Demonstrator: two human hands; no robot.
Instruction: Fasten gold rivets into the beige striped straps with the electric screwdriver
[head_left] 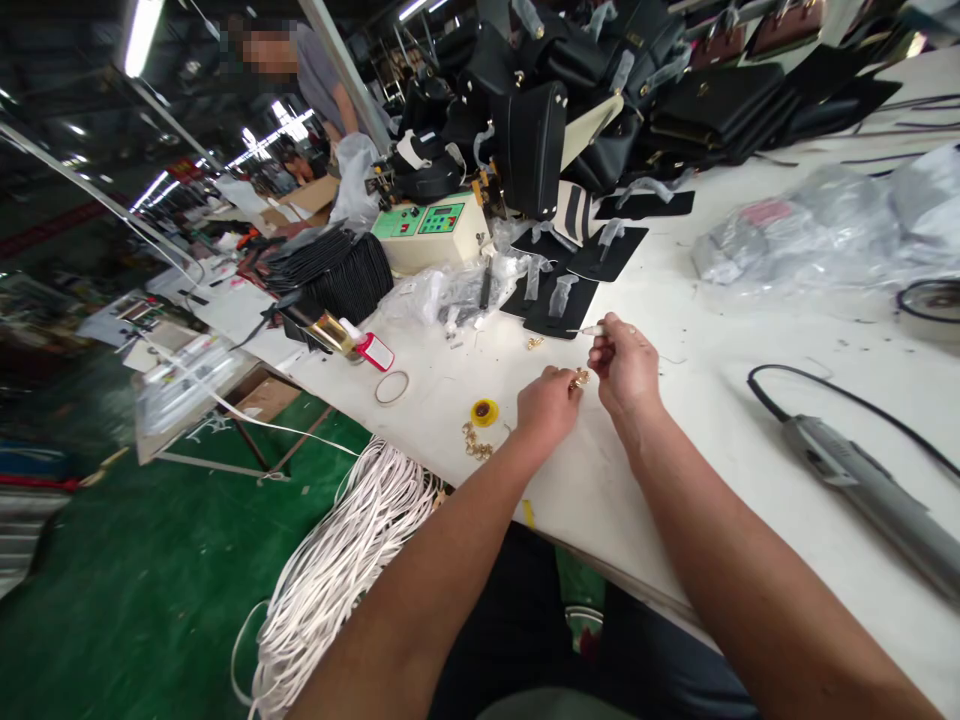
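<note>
My left hand [546, 408] is closed around a small gold metal fitting [580, 379], which sticks out by the thumb. Just to its right, my right hand [628, 368] pinches a thin pale pen-like tool [592, 330] with its tip pointing left. The two hands are close together over the white table [705, 400]. Another gold piece [535, 343] lies beyond my left hand. Left of that hand are a small round yellow container [484, 412] with a dark middle and a cluster of gold rings [476, 442].
Black bags [529, 150] are heaped at the back, near a cream machine with a green panel [435, 228]. A red-and-white bottle [375, 350] stands left. A grey corded power tool [862, 480] lies right. White cords [352, 560] hang off the table edge. A person [322, 80] stands behind.
</note>
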